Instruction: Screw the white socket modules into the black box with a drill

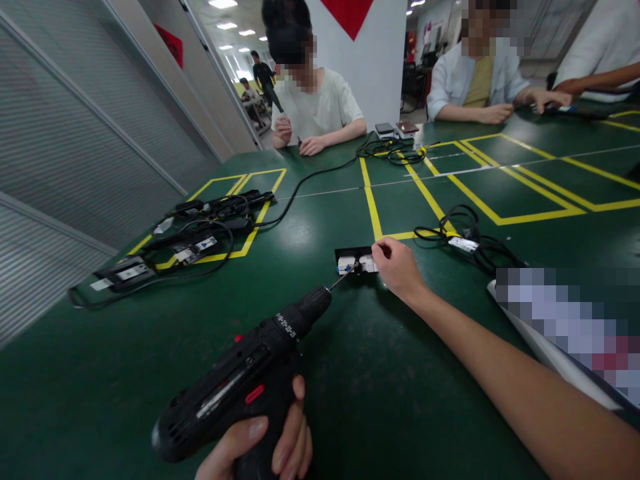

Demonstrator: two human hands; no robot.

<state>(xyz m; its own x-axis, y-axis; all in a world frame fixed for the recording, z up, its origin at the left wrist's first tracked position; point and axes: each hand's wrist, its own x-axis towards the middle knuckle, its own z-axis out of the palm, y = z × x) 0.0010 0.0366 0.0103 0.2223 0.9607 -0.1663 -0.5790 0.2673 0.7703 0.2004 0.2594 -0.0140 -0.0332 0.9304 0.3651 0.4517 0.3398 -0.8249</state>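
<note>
The green worktop (410,393) has its left edge beside a grey striped wall (90,87). There is room to move left of the drill (250,363), and also between the drill and the right arm. The small black and white part (369,265) sits at the drill's thin tip. The right hand (400,270) pinches its right end. The left hand (245,437), well apart, wraps the drill's grip. The worktop is smooth and shiny. Bendy black cords (493,253) curl at the right.
</note>
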